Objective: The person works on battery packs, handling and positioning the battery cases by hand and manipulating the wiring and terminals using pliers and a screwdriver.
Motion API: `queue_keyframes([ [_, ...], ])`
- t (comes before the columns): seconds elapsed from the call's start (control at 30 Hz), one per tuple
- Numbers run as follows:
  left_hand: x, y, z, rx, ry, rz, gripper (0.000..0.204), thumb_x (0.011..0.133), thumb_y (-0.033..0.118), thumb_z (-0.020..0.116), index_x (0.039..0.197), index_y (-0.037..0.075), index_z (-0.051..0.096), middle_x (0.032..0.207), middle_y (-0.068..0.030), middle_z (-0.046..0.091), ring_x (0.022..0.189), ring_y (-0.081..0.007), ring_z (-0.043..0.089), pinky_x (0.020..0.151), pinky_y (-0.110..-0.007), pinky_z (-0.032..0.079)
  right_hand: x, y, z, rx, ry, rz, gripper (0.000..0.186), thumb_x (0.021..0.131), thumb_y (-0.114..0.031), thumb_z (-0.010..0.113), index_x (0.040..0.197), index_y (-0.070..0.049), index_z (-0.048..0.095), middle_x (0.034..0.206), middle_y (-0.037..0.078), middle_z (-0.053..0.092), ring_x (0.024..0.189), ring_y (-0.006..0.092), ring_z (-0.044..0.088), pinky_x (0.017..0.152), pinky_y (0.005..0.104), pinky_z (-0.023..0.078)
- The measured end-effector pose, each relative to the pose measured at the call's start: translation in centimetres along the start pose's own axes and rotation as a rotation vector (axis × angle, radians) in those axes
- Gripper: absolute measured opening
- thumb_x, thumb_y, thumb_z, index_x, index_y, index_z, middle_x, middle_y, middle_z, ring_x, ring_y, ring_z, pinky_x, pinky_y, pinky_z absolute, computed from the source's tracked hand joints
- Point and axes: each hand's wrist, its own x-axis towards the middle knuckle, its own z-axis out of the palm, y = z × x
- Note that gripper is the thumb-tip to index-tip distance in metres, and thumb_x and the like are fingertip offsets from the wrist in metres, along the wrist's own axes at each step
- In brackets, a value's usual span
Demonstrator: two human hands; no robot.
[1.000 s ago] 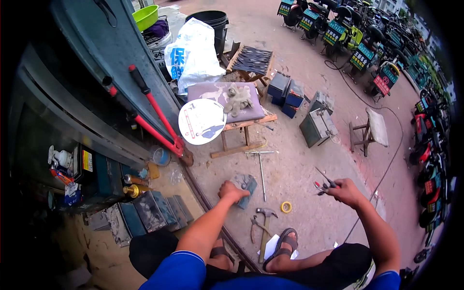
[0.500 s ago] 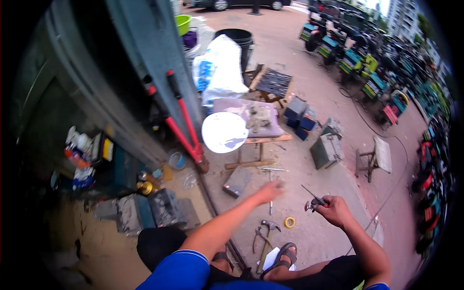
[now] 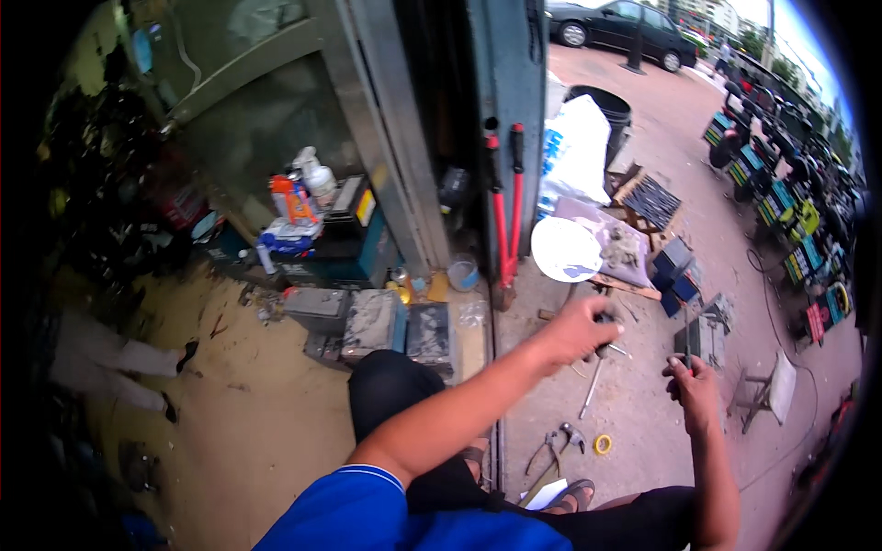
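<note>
My left hand [image 3: 574,332] is curled, with something dark between the fingers that I cannot make out. Just below it a metal T-handled wrench [image 3: 593,386] lies on the ground. In my right hand [image 3: 695,390] is a screwdriver [image 3: 686,342], its thin shaft pointing up and its handle mostly covered by the fingers. Near my feet lie a claw hammer [image 3: 572,435], a pair of pincers [image 3: 548,448] and a roll of yellow tape [image 3: 602,444].
Dusty batteries [image 3: 374,321] stand left of my knee. Red-handled bolt cutters [image 3: 506,211] lean on the door post. Ahead are a white round lid [image 3: 566,249] and a grey metal box [image 3: 707,332]. A small stool [image 3: 772,390] stands at right, and a person's legs [image 3: 115,363] show far left.
The view has swung left, bringing in more of the shop interior. My left hand was stretched out and blurred; now its fingers are curled. The screwdriver in my right hand now points more upright.
</note>
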Motion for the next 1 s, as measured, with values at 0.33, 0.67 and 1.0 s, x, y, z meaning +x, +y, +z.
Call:
queue_keyframes([
  [0.33, -21.6, 2.1, -29.4, 0.136, 0.921, -0.097, 0.031, 0.087, 0.017, 0.074, 0.115, 0.008, 0.066, 0.087, -0.0025, 0.065, 0.065, -0.0117, 0.061, 0.054, -0.026, 0.047, -1.1, 1.1, 0.0, -0.033, -0.058, 0.025, 0.022, 0.094, -0.024, 0.068, 0.095, -0.001, 0.067, 0.077, 0.006, 0.069, 0.057, 0.0106, 0.059, 0.049, 0.0252, 0.042],
  [0.67, -19.1, 2.0, -27.9, -0.012, 0.766, 0.013, 0.053, 0.083, 0.004, 0.073, 0.132, -0.003, 0.053, 0.084, -0.0073, 0.063, 0.062, -0.0172, 0.063, 0.05, -0.029, 0.05, -1.5, 2.3, -1.0, -0.182, -0.011, 0.073, 0.024, 0.091, -0.023, 0.07, 0.091, 0.001, 0.072, 0.078, 0.007, 0.071, 0.064, 0.0127, 0.063, 0.056, 0.0291, 0.05],
  [1.0, 10.5, -3.1, -10.0, 0.024, 0.074, -0.546, 0.022, 0.086, 0.006, 0.071, 0.106, 0.004, 0.061, 0.089, -0.0084, 0.059, 0.077, -0.0229, 0.061, 0.059, -0.038, 0.053, -5.5, -0.9, -2.9, -0.079, 0.05, 0.11, 0.023, 0.093, -0.025, 0.071, 0.092, -0.002, 0.07, 0.082, 0.004, 0.071, 0.067, 0.0101, 0.062, 0.058, 0.027, 0.049],
])
